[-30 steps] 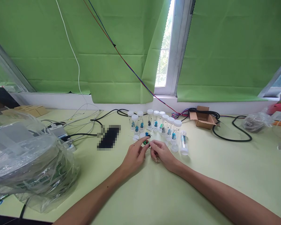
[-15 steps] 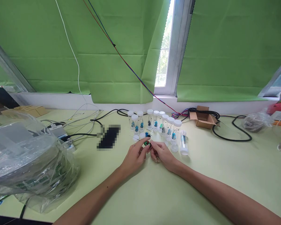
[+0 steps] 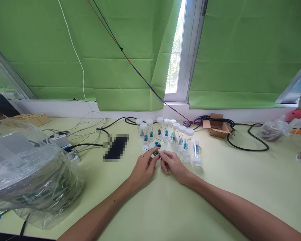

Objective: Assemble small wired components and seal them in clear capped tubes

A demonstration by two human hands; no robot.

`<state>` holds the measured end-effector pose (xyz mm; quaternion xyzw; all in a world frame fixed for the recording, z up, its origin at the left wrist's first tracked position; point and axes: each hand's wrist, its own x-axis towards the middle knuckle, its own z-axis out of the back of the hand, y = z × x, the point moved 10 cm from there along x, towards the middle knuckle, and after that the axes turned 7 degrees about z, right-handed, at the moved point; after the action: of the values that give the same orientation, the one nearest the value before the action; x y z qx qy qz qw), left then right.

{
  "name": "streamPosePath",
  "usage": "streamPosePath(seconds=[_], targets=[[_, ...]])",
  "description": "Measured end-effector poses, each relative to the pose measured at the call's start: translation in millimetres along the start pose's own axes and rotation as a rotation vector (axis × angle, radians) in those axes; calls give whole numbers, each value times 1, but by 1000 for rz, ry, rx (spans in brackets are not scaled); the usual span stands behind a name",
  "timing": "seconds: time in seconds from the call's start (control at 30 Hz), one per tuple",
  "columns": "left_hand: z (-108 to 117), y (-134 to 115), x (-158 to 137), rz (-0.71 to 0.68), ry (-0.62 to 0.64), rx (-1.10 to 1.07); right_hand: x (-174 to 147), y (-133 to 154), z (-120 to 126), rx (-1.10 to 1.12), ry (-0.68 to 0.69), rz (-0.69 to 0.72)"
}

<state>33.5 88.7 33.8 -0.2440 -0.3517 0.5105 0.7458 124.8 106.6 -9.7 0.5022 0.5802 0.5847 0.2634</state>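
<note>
My left hand (image 3: pixel 144 166) pinches a small green and dark piece (image 3: pixel 156 153) between thumb and fingertips. From the other side, my right hand (image 3: pixel 172 163) has its thumb and forefinger closed at that piece's right end; its other fingers are curled in. What exactly the piece is cannot be made out. Just beyond the fingertips lies a small blue and black part (image 3: pixel 158 144) with thin wires. Several clear tubes with white caps (image 3: pixel 189 133) stand in a curved row behind, with small blue or green parts inside. One capped tube (image 3: pixel 196 154) lies on its side to the right.
A pixelated dark patch (image 3: pixel 115 147) and a power strip (image 3: pixel 65 142) with cables are at left. Nearer stands a big plastic-wrapped reel (image 3: pixel 35 180). An open cardboard box (image 3: pixel 217 129), a black cable loop (image 3: pixel 256 150) and a plastic bag (image 3: pixel 276 130) sit at back right.
Both hands keep almost the same pose at the green piece, with only slight finger movement. The whole view has shifted a little.
</note>
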Motion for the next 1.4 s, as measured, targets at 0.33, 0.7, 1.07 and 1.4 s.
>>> streamPosePath(seconds=[0.33,0.7,1.07,1.4], targets=[[-2,-2,-1,-21,32,-27,0,1,-1,-38,-17,-25],[1,0,0,19,-6,8,-1,0,-1,-3,-6,-18],[-1,-2,0,-8,18,-10,1,-2,0,13,2,0],[-4,-2,-1,-18,33,-24,1,-3,0,-37,-19,-28]])
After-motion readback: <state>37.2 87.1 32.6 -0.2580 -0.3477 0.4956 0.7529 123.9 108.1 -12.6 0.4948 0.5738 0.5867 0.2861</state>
